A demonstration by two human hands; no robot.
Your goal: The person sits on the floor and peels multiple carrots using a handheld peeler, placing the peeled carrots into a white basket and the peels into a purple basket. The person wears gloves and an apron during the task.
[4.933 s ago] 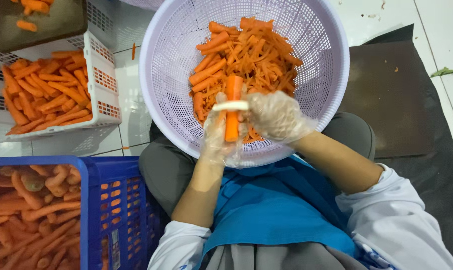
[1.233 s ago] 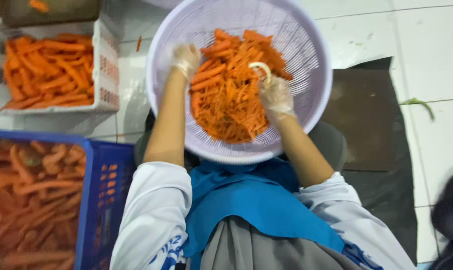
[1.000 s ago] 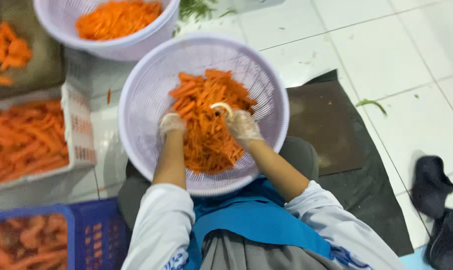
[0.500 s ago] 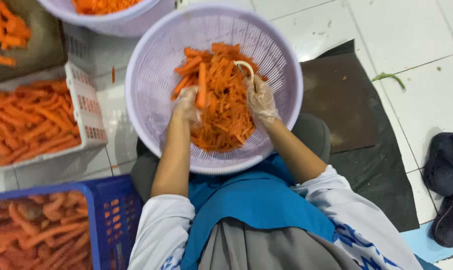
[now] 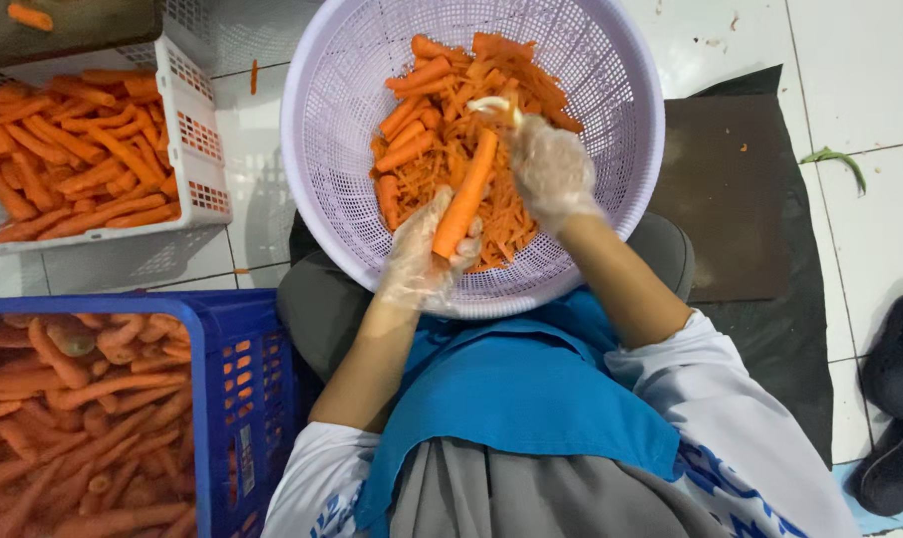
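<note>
The left hand (image 5: 422, 261), in a thin clear glove, is clenched around the lower end of a carrot (image 5: 464, 195), which slants up and to the right over the near side of a round lilac basket (image 5: 322, 149). The right hand (image 5: 551, 169), gloved the same way, grips a pale peeler (image 5: 493, 106) whose head sits at the carrot's upper end; its fingers (image 5: 531, 139) are curled round the handle, so that most of the tool is hidden. Both hands hover above a heap of peeled carrots and orange peelings (image 5: 442, 120) filling the middle of the basket, which rests against the person's lap above a blue apron (image 5: 531, 389).

To the left, a white crate (image 5: 197, 139) holds smooth carrots, and nearer the body a blue crate (image 5: 242, 399) is full of rougher, unpeeled ones. The floor is white tile (image 5: 870, 80), with a dark mat (image 5: 751, 199) under the basket's right side. A green scrap (image 5: 835, 159) lies on the tile beyond the mat, and a pair of dark shoes (image 5: 895, 399) sits at the right edge.
</note>
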